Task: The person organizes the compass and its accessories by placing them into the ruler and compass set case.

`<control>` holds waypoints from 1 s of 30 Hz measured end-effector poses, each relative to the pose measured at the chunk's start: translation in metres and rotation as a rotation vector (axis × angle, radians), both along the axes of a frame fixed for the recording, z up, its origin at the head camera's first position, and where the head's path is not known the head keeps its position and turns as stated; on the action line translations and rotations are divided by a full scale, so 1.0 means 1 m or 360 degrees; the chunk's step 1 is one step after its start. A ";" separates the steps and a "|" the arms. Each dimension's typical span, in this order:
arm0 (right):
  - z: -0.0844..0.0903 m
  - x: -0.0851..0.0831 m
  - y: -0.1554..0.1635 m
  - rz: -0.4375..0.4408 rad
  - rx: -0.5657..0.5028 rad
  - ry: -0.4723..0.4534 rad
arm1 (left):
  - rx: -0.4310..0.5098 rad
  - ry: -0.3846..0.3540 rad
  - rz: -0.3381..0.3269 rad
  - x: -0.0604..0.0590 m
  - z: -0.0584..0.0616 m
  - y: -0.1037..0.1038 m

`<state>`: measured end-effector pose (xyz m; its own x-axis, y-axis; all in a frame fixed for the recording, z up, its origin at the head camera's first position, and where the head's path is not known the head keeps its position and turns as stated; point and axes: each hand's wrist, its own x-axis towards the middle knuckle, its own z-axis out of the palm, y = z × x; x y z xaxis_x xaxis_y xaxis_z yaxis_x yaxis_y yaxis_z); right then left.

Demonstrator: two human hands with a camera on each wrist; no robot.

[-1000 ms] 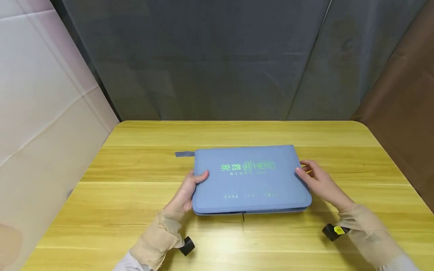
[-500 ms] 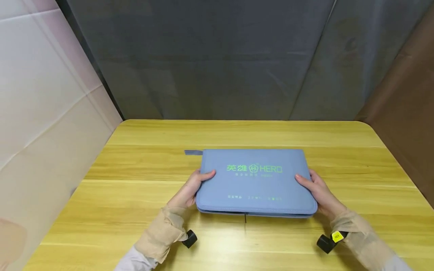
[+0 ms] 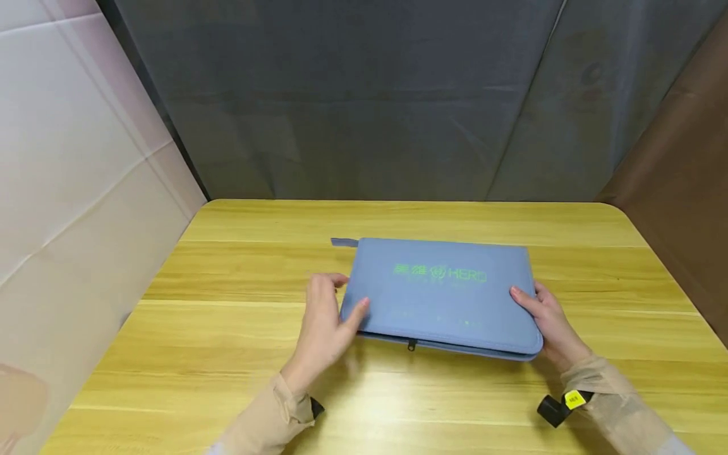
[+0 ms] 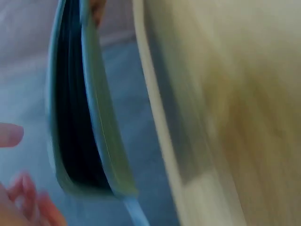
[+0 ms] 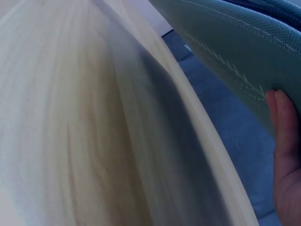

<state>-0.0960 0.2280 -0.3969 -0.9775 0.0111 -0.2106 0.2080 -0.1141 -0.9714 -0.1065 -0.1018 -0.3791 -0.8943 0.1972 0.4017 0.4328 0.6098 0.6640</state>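
A flat blue zip case [image 3: 438,300] with green "HERO" lettering is tilted in the head view, its left side higher. The right hand [image 3: 556,325] grips its right edge, thumb on top; the right wrist view shows fingers [image 5: 284,125] flat against the underside. At the left edge is the left hand [image 3: 323,325], thumb and fingers spread around the corner. In the left wrist view that hand's thumb [image 4: 9,135] stands apart from the case, whose open side shows a dark inside. A black zipper pull [image 3: 412,345] hangs at the front edge, and a fabric tab [image 3: 344,242] sticks out at the back left.
The case is held over a wood-grain table [image 3: 227,354], casting a shadow on it. Behind stands a dark grey curtain [image 3: 352,101], with a pale sheet [image 3: 85,158] at left and a brown one [image 3: 682,164] at right. Both wrists wear black cameras [image 3: 550,411].
The case has shifted right and its left side has risen. The left hand has loosened from the left edge and turned, fingers spread. The right hand keeps its grip, moving slightly right.
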 end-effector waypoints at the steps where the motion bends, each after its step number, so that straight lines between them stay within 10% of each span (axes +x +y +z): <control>1: 0.000 -0.001 0.001 -0.0010 -0.0015 0.0015 | -0.0061 0.0133 -0.0054 0.007 0.000 0.004; 6: 0.003 -0.002 0.001 0.0016 -0.0092 0.0145 | -0.0283 0.0401 -0.0253 0.030 -0.015 0.025; 22: 0.009 -0.001 -0.012 -0.0008 -0.0082 0.0156 | -0.0290 0.0586 -0.0058 0.023 -0.024 0.046; 30: 0.009 0.002 -0.013 -0.0028 -0.0058 0.0118 | -0.0184 0.0486 -0.0008 0.020 -0.020 0.046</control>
<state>-0.0937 0.2149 -0.3882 -0.9902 0.0221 -0.1382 0.1332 -0.1529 -0.9792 -0.0861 -0.0558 -0.3995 -0.7348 0.2611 0.6261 0.6044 0.6710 0.4295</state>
